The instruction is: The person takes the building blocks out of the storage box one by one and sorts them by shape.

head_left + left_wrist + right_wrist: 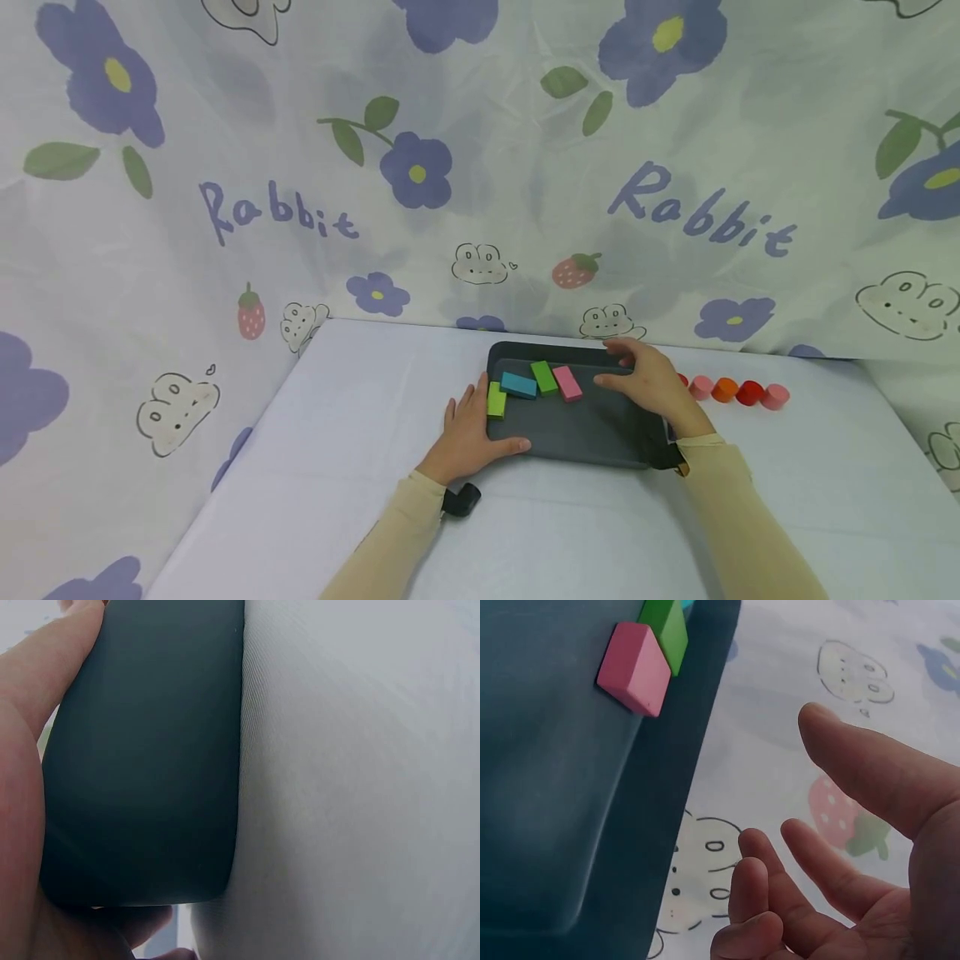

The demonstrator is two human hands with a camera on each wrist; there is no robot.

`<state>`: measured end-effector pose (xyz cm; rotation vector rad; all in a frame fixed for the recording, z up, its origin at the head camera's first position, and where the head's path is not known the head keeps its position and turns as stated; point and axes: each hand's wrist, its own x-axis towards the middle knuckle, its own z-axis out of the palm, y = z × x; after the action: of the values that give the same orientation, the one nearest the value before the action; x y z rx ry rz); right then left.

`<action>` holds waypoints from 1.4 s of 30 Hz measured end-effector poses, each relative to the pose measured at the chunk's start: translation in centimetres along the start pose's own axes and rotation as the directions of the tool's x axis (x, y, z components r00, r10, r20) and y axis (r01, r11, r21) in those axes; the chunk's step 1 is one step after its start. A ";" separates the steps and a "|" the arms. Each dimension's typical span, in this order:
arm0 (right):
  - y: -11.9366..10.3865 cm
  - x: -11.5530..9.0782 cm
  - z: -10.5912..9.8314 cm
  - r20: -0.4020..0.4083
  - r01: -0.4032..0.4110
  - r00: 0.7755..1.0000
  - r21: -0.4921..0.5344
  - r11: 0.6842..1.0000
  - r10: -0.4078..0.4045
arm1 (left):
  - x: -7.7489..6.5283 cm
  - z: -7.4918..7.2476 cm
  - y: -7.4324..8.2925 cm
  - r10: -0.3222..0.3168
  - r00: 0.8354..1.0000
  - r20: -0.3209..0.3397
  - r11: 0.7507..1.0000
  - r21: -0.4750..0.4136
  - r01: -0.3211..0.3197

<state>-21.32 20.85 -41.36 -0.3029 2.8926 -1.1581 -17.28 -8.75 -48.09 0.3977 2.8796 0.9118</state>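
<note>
My left hand (468, 437) lies against the near left corner of a dark grey tray (577, 437), fingers extended along its left side and thumb over the front rim. In the left wrist view, the tray's wall (150, 765) fills the space beside that thumb. Inside the tray are a yellow-green block (497, 401), a blue block (519, 385), a green block (544, 378) and a pink block (567, 383). My right hand (651, 379) hovers over the tray's right side, holding nothing, with thumb and fingers apart. The pink block (634, 667) also shows in the right wrist view.
Right of the tray, a row of small round pieces stands on the white table (795, 483), including an orange piece (725, 389), a red piece (750, 392) and a pink piece (776, 397). A printed rabbit-and-flower cloth (510, 192) hangs behind the table.
</note>
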 end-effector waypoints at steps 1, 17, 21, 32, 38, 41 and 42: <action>0.0 0.2 0.1 0.007 0.001 1.000 0.004 1.000 -0.001 | 0.0 0.0 0.0 0.000 1.000 -0.001 1.000 -0.002 0.000; 0.6 2.7 1.7 0.134 0.009 0.991 0.146 0.989 -0.029 | 0.0 -0.1 0.1 0.002 1.000 0.005 1.000 0.004 -0.002; 0.9 3.3 2.3 0.176 -0.001 0.984 0.154 0.988 -0.027 | 0.0 -0.2 0.1 -0.002 1.000 0.008 1.000 0.003 0.002; 0.9 4.4 3.6 0.256 0.015 0.966 0.094 0.995 -0.038 | 0.3 0.0 0.1 0.011 1.000 -0.006 1.000 0.001 -0.011; 1.2 4.8 4.4 0.276 0.049 0.960 0.024 0.998 -0.054 | 0.5 0.2 0.2 0.008 1.000 -0.011 1.000 0.000 -0.008; 1.1 4.9 4.7 0.278 0.044 0.960 0.017 0.999 -0.047 | 0.5 0.1 0.2 0.008 1.000 -0.013 1.000 -0.004 -0.008; 1.1 4.9 4.8 0.277 0.045 0.960 0.013 0.999 -0.046 | 0.5 0.1 0.2 0.006 1.000 -0.012 1.000 -0.003 -0.006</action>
<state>-25.92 17.44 -45.27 -0.4912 2.6506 -1.0358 -17.70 -8.41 -48.04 0.4023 2.8885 0.9229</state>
